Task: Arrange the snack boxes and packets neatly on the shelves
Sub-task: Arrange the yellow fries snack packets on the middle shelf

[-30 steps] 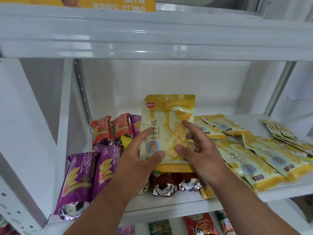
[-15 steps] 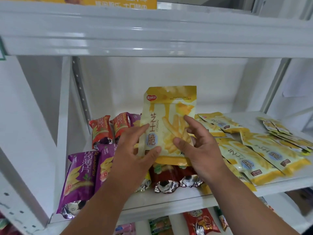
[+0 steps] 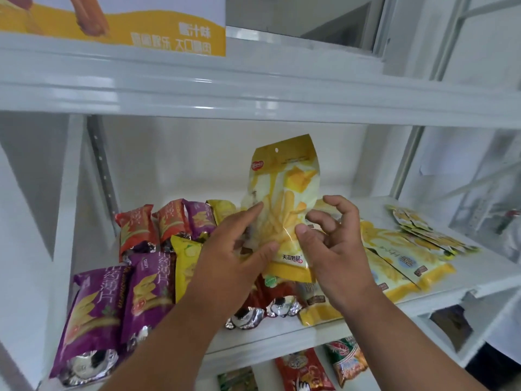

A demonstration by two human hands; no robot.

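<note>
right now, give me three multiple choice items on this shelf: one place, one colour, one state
1. Where do the purple packets lie?
A. shelf's left front
B. shelf's right end
C. top shelf

2. Main colour of the upright packet?
A. green
B. yellow
C. blue

3. How is the right hand?
A. flat on the shelf
B. out of view
C. thumb touching the upright packet, fingers loosely curled

Key: A, they lie at the left front edge; B, it is yellow and white; C, its thumb meets the packet's front.
</note>
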